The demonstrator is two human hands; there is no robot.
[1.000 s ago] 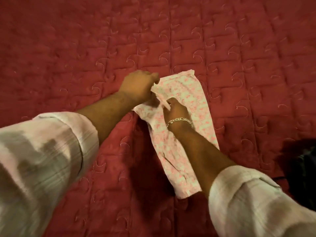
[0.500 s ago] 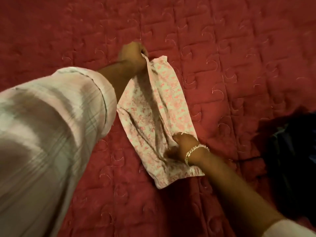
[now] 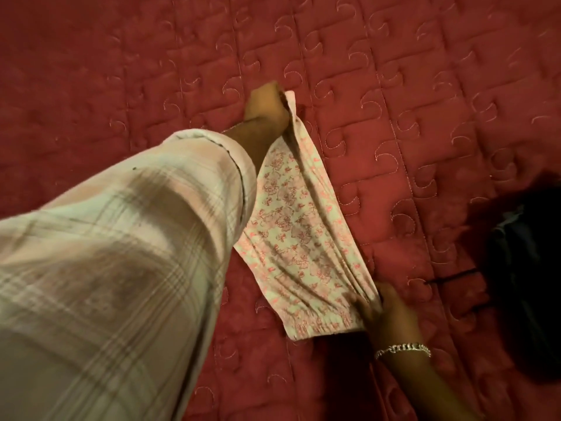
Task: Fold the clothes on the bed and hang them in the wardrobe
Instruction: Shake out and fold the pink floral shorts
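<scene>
Garment: small floral cloth (image 3: 299,235), pink print on pale ground, stretched on the red quilt (image 3: 394,86) between the two hands, running from far end near centre to near end at lower right
Left hand: left hand (image 3: 265,106) fisted on the far end, cloth bunched inside the fist; fingers themselves face away and cannot be counted
Right hand: right hand (image 3: 385,311) pinches the near corner beside the gathered band; fingertips sit under the folds, so depth of hold cannot be told
Weight: judged very light; it spans between the hands with only shallow sag
Stiffness: soft and limp, creases run lengthwise under the pull (thin woven stuff, by the look)
Slip: low on the quilt, whose stitched surface should drag on it; likely to bunch if pushed, not pulled
Fragility: none evident; the gathered band would stretch
Where to hold: corners or ends, as now; a mid-cloth hold would let both ends droop
Hidden: left edge of cloth lies behind the plaid sleeve (image 3: 121,268); type of garment not determinable
Cut off: dark item (image 3: 525,268) at right edge, in shadow, identity unclear; bracelet (image 3: 403,349) on right wrist plain
Not in view: wardrobe, hangers, any other clothes
</scene>
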